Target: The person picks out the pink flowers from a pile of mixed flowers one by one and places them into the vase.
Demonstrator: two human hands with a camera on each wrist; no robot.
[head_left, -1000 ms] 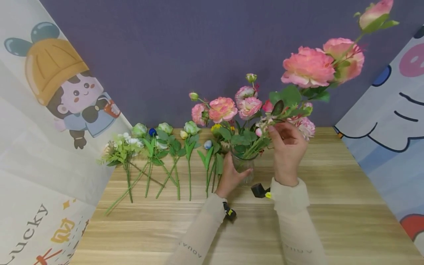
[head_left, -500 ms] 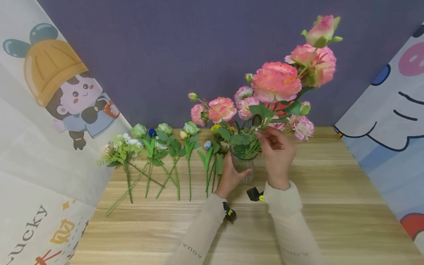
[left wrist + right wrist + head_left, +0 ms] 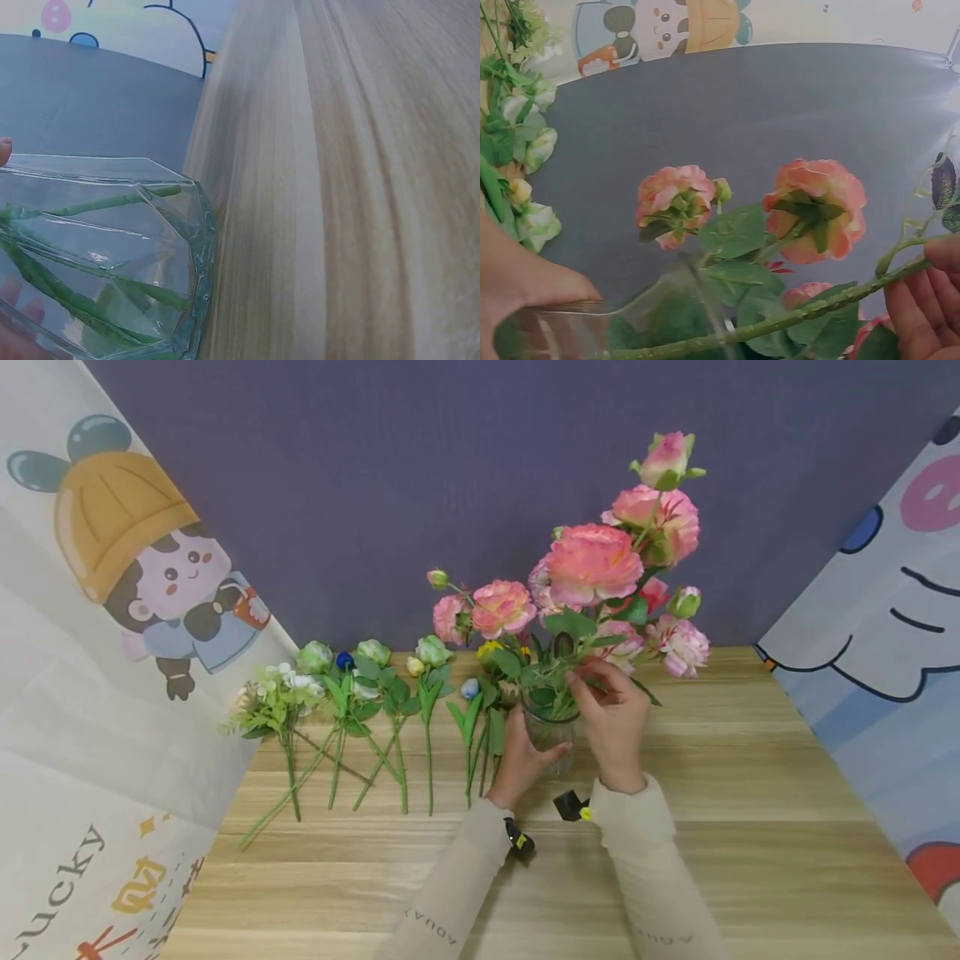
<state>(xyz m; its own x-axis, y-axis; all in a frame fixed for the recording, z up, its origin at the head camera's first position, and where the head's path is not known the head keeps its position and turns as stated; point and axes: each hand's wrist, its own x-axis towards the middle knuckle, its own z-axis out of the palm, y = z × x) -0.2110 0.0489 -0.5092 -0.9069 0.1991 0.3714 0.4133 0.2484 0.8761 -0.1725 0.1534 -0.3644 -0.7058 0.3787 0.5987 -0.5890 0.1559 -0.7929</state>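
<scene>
My left hand (image 3: 522, 760) grips a clear glass vase (image 3: 161, 232) from its left side, thumb across the front. Several green stems cross inside the glass. My right hand (image 3: 617, 718) pinches the long stem (image 3: 832, 301) of a pink flower spray with large ruffled blooms (image 3: 592, 562) and a bud on top. In the right wrist view the stem's lower end passes into the vase mouth. Other pink flowers (image 3: 504, 608) stand in the vase, leaning left and right. Leaves hide part of the vase rim.
Left of the vase, a row of loose flower stems (image 3: 430, 760) lies on the wooden table (image 3: 375, 885), with white, green and blue heads. A dark wall panel (image 3: 375, 502) stands behind. Cartoon-printed sheets (image 3: 172, 760) flank both sides.
My right hand has moved left and slightly down, bringing the large pink spray over the vase and its stem into the mouth. The left hand stays on the vase.
</scene>
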